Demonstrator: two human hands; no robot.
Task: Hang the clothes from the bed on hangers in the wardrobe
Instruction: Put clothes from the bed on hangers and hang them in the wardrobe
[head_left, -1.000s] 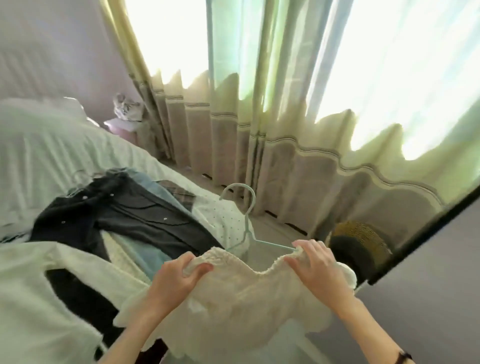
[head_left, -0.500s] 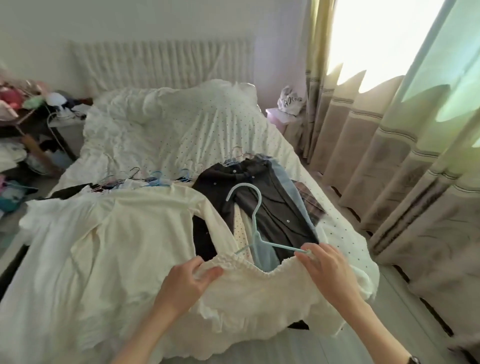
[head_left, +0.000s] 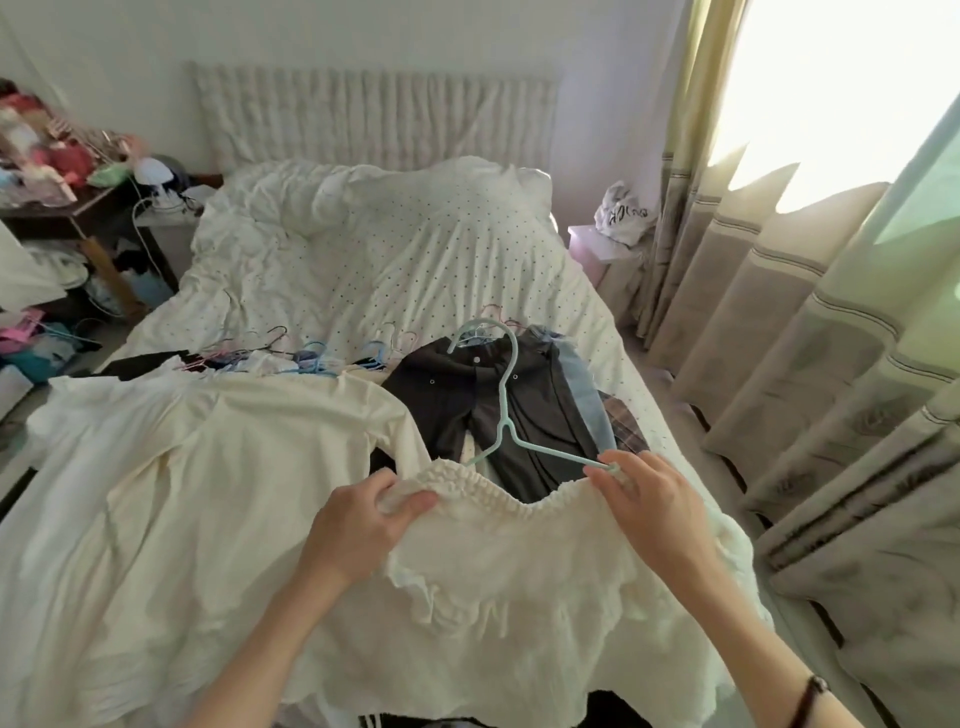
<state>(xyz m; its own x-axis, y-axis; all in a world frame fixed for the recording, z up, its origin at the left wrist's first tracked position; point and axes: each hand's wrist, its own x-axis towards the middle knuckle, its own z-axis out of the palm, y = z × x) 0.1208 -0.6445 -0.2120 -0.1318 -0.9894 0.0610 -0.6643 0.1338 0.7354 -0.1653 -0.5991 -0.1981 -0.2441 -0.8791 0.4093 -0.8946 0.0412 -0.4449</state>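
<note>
Top: the cream top (head_left: 519, 582) you're holding is soft and crinkly, with a ruffled, gathered neckline and a scalloped hem. It hangs in front of you over the foot of the bed (head_left: 395, 260).
Hanger: a pale blue hanger (head_left: 506, 410) is partly inside the neckline, hook pointing up and away from you, its right arm running down to your right hand.
Bed: there's a big cream garment (head_left: 171, 467) spread on the left, a dark buttoned jacket (head_left: 467, 400) in the middle, and a bunch of loose hangers (head_left: 291, 356) behind them.
Left hand: your left hand (head_left: 363, 525) pinches the left side of the neckline, thumb on top.
Right hand: your right hand (head_left: 654, 509) grips the right side of the neckline together with the hanger's end, fingers curled over.
</note>
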